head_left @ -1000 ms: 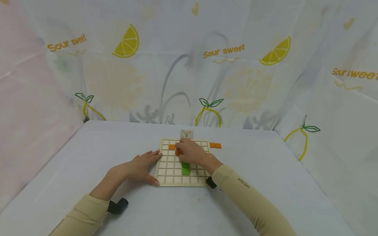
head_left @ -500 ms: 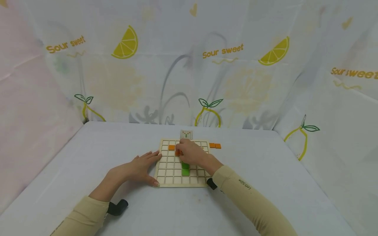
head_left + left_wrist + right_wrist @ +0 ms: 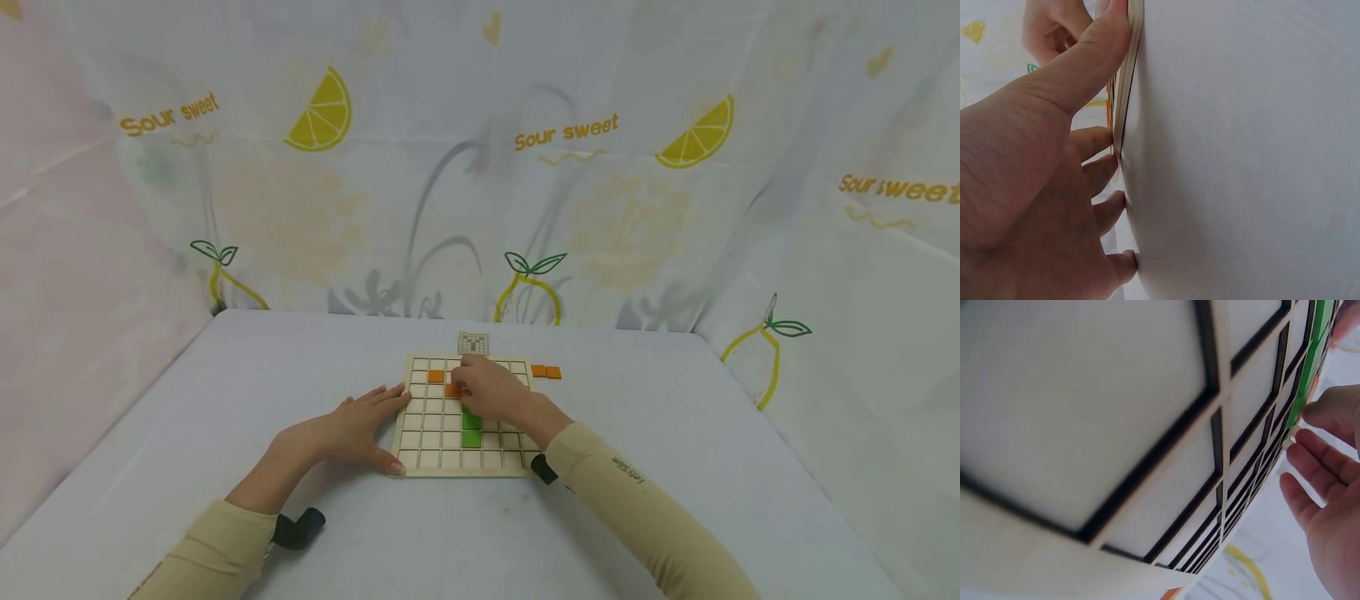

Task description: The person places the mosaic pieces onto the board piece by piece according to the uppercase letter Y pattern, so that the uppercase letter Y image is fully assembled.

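Note:
A pale wooden grid board (image 3: 431, 437) lies on the table. My left hand (image 3: 358, 427) is spread along its left edge; in the left wrist view the thumb (image 3: 1100, 50) rests against the board's rim. Over the upper middle of the grid, my right hand (image 3: 491, 390) has its fingertips down beside an orange tile (image 3: 452, 390) lying in a cell. Another orange tile (image 3: 436, 377) sits one row up and to the left. Green tiles (image 3: 471, 437) run down a column below the right hand, which partly covers them. No tile shows between the right fingers.
Two loose orange tiles (image 3: 546, 372) lie off the board's upper right corner. Behind the board is a small card (image 3: 473, 342) printed with a grid pattern. Fabric with lemon prints hangs around the white table (image 3: 637, 417).
My right hand has shifted slightly right, and the orange tile at its fingertips shows more and lies flatter in its cell. The left hand has stayed in place.

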`<state>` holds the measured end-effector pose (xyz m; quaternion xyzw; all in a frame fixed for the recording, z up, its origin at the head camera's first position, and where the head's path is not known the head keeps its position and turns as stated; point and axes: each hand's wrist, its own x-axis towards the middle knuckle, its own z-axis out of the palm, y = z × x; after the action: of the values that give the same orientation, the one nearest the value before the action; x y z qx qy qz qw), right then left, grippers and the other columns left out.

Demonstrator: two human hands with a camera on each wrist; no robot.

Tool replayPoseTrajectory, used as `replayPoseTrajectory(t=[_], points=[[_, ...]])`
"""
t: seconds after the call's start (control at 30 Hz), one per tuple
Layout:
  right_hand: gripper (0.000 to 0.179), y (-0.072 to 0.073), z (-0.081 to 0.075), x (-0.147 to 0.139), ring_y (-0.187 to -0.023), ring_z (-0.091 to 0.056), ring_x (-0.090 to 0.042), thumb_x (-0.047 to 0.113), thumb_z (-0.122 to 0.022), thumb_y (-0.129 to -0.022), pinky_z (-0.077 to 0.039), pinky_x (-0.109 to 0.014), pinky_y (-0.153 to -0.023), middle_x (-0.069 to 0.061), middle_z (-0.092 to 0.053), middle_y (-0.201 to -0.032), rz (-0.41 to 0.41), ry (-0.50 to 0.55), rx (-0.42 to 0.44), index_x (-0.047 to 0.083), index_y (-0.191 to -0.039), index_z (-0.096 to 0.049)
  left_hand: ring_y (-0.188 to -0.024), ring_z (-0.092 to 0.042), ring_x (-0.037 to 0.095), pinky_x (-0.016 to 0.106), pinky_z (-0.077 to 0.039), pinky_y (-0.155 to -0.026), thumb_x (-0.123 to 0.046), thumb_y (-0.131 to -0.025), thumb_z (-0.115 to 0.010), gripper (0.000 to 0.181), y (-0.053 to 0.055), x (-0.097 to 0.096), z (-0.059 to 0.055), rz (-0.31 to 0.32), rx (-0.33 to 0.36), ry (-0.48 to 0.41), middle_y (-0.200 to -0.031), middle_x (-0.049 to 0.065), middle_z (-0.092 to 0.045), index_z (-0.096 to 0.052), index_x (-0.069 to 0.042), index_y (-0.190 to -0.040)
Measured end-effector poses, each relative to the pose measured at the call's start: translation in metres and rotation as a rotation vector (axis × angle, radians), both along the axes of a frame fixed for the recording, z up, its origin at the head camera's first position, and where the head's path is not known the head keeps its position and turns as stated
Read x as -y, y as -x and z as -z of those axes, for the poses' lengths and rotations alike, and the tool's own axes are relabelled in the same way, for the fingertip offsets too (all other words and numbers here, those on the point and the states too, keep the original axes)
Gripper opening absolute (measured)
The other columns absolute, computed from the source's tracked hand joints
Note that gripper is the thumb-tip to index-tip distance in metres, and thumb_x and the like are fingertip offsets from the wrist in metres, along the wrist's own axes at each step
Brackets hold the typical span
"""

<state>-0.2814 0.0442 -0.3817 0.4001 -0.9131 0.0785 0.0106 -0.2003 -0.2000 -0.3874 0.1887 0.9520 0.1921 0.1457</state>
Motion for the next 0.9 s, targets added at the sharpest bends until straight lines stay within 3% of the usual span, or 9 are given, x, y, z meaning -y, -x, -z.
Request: replayPoseTrajectory(t=[0.33,0.9], points=[[0.015,0.002,-0.001,-0.014,-0.092,-0.058,-0.016,0.005,-0.058,-0.095,-0.053,-0.029,-0.082,-0.002,-0.063,-0.1,-0.006,0.052,0.021,0.013,-0.099,-0.07,-0.153,-0.016,0.043,0.073,-0.014,-0.116,-0.056,-0.07,-0.084,0.112,0.001,-0.001,0.0,0.001,-0.002,-0.006,-0.166,0.014,-0.021,-0.031,-0.008,-0.156],[0.013,0.008,-0.001,-0.035,-0.082,-0.052,-0.016,0.006,-0.061,-0.091,-0.05,-0.032,-0.077,0.0,-0.061,-0.094,0.095,0.002,-0.022,0.013,-0.096,-0.07,-0.153,-0.016,0.043,0.072,-0.013,-0.117,-0.053,-0.07,-0.085,0.111,-0.002,-0.004,-0.003,-0.014,0.006,-0.002,-0.166,0.014,-0.021,-0.03,-0.007,-0.156]])
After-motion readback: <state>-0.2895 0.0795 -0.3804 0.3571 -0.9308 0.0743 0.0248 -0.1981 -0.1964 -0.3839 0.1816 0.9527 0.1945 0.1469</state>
